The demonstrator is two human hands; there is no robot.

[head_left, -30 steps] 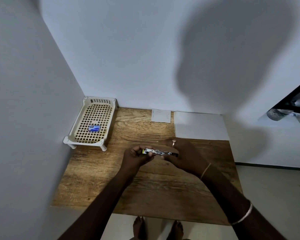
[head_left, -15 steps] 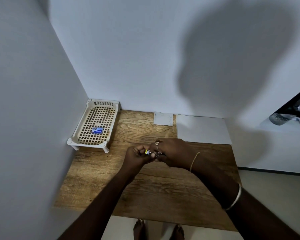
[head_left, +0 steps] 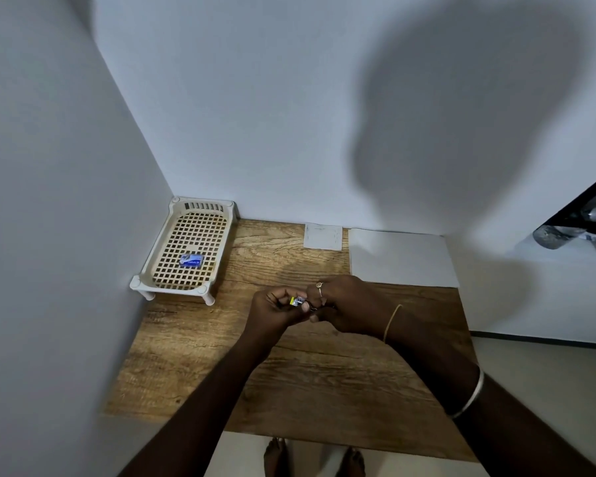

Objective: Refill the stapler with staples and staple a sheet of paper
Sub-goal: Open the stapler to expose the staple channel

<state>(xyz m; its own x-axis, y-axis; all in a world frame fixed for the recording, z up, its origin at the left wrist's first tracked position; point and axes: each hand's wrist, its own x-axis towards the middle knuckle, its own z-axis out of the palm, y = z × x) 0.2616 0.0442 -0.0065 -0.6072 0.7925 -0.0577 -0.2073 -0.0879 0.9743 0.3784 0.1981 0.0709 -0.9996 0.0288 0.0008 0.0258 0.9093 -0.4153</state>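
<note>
Refill step, by the look of it. Left hand curls round the stapler above the table, and right hand fingertips pinch its metal end. Staple box lies in the basket; paper lies by the wall. Next likely needs staples seated, then the stapler closed.
</note>
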